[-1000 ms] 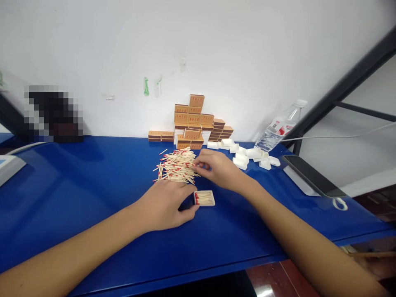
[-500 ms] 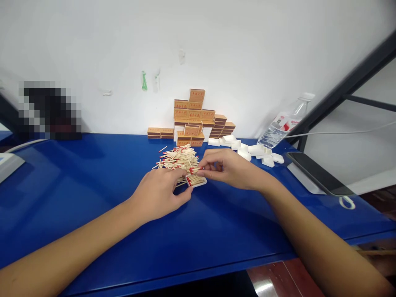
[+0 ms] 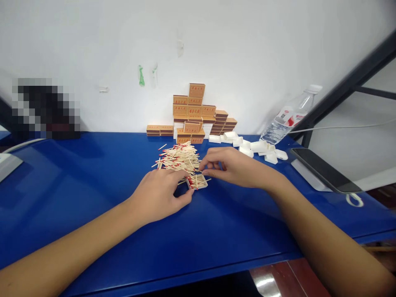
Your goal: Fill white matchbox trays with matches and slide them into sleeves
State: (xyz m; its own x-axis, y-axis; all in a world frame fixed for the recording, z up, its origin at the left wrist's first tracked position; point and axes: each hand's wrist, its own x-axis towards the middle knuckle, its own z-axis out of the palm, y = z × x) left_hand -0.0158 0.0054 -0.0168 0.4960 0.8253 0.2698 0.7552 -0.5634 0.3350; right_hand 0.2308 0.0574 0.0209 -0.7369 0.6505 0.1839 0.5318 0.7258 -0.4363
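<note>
A loose pile of red-tipped matches (image 3: 177,159) lies on the blue table (image 3: 93,185). Just in front of it sits a small white matchbox tray (image 3: 197,182) with matches in it, a few lying crooked across its rim. My left hand (image 3: 159,194) rests beside the tray, thumb and fingertips closed on its left end. My right hand (image 3: 235,167) hovers over the tray's far side, fingers pinched together at the matches on top.
Orange matchboxes (image 3: 193,113) are stacked against the white wall. Several empty white trays (image 3: 256,146) lie to their right, beside a tilted water bottle (image 3: 289,119). A dark phone (image 3: 326,171) rests at the right edge. A grey device (image 3: 8,163) sits far left.
My left hand slid the tray up from the table's middle to the pile's edge. My right hand came off the pile and brought matches down onto the tray.
</note>
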